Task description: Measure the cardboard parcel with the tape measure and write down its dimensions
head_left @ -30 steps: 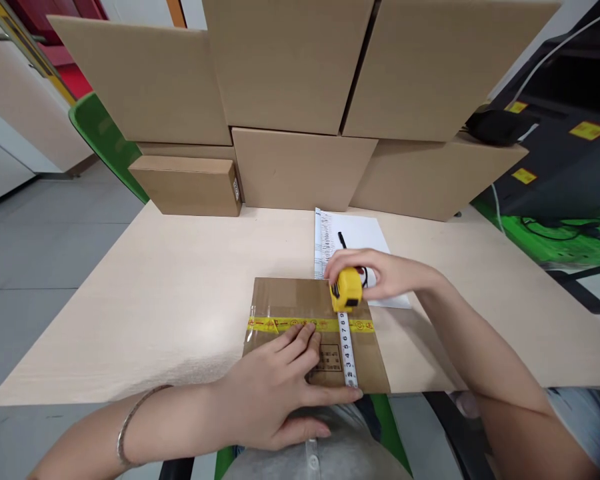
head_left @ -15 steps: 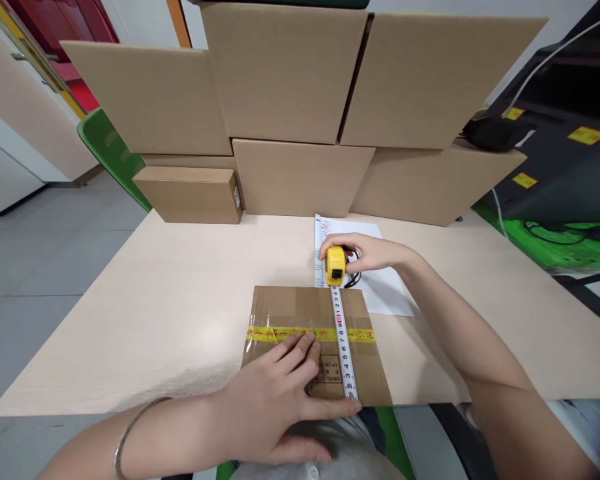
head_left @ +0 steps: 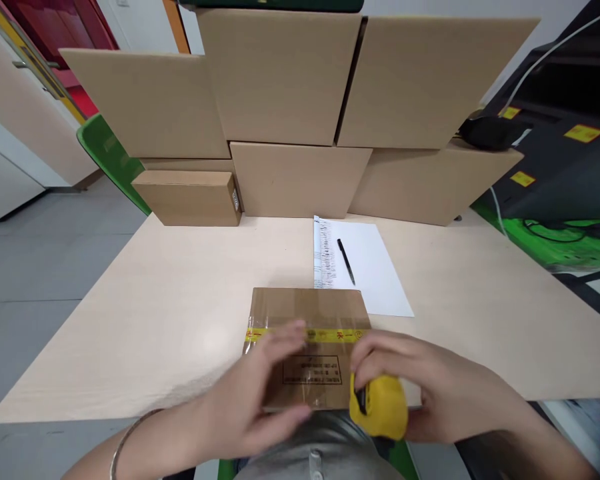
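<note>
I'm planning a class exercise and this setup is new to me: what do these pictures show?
There's no machine here, just bare-handed work. Every picture comes from one head-worn camera, looking forward and down. The right hand holds a yellow tape measure. The left hand is open at a cardboard box; blur hides whether they touch. The box, banded with a yellow sealing strip, lies at a pale table's near edge. Beyond it lies paper with a black pen on it; cartons stand behind.
</note>
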A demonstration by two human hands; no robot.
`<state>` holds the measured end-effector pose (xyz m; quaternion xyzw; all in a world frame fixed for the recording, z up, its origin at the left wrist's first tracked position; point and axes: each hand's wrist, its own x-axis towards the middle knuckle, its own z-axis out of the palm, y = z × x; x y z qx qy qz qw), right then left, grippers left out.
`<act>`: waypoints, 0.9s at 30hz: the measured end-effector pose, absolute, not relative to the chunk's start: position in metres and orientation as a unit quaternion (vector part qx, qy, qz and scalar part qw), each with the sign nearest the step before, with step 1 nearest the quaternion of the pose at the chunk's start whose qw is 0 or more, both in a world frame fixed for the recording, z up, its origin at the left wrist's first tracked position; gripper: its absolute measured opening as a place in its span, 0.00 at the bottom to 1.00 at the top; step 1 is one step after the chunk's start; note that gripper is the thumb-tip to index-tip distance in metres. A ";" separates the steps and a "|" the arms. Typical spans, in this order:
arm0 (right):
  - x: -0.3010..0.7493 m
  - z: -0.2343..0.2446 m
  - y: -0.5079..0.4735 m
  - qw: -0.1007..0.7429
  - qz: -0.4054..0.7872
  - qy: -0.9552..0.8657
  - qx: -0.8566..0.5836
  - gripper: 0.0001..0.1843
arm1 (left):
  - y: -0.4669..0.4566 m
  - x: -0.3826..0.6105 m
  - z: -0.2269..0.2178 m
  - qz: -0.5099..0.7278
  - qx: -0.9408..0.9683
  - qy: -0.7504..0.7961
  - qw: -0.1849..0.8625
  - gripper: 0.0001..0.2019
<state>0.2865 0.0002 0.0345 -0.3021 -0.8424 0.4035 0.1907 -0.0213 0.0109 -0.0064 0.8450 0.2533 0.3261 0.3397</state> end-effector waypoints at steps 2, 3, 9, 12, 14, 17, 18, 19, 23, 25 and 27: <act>0.306 0.025 -0.002 0.250 0.435 -0.774 -0.386 0.24 | 0.021 -0.032 -0.013 0.407 0.744 0.378 0.372 0.26; 0.316 0.019 -0.002 0.275 0.449 -0.730 -0.435 0.21 | 0.029 -0.037 -0.018 0.433 0.684 0.442 0.386 0.24; 0.336 -0.019 0.000 0.312 0.553 -0.562 -0.531 0.19 | 0.064 -0.047 -0.053 0.314 0.567 0.508 0.568 0.27; 0.337 -0.020 -0.010 0.343 0.551 -0.561 -0.514 0.18 | 0.066 -0.047 -0.045 0.320 0.581 0.435 0.610 0.28; 0.343 -0.015 -0.017 0.359 0.535 -0.569 -0.511 0.18 | 0.066 -0.048 -0.034 0.327 0.587 0.409 0.617 0.27; 0.354 -0.004 -0.021 0.392 0.514 -0.577 -0.499 0.20 | 0.069 -0.050 -0.024 0.366 0.643 0.357 0.570 0.25; 0.357 -0.001 -0.021 0.418 0.505 -0.571 -0.494 0.20 | 0.071 -0.050 -0.025 0.392 0.676 0.333 0.527 0.25; 0.358 0.004 -0.019 0.449 0.493 -0.561 -0.492 0.21 | 0.073 -0.051 -0.028 0.418 0.713 0.304 0.474 0.27; 0.344 0.028 -0.005 0.513 0.401 -0.553 -0.520 0.18 | 0.084 -0.048 -0.054 0.463 0.808 0.177 0.318 0.40; 0.321 0.045 0.007 0.465 0.366 -0.613 -0.523 0.18 | 0.087 -0.047 -0.068 0.479 0.801 0.147 0.327 0.51; 0.291 0.064 0.021 0.384 0.358 -0.685 -0.506 0.22 | 0.089 -0.046 -0.078 0.497 0.781 0.138 0.352 0.60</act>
